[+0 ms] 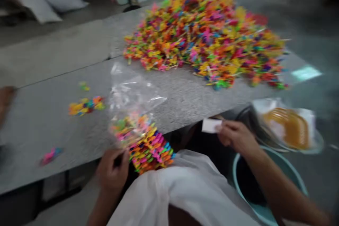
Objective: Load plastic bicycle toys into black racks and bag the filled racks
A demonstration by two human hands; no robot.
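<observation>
A clear plastic bag (129, 90) lies at the front edge of the grey table, its lower part around small brightly coloured plastic pieces (150, 148) stacked in rows. These pieces reach over the edge, close to my white clothing. My left hand (112, 169) is closed in a pinch at the bag's left side, beside the stacked pieces, and appears to grip the bag's edge. Off to the right, away from the bag, my right hand (237, 136) pinches a small white card (211, 126) between thumb and fingers. Motion blur hides whether anything is printed on it.
A large heap of colourful small pieces (203, 35) covers the table's far right. Small clusters (87, 106) and a pink-blue piece (50, 155) lie left. A light-blue tub (286, 169) stands below my right arm, near a yellow packaged item (287, 127). Another person's hand (5, 100) shows at left.
</observation>
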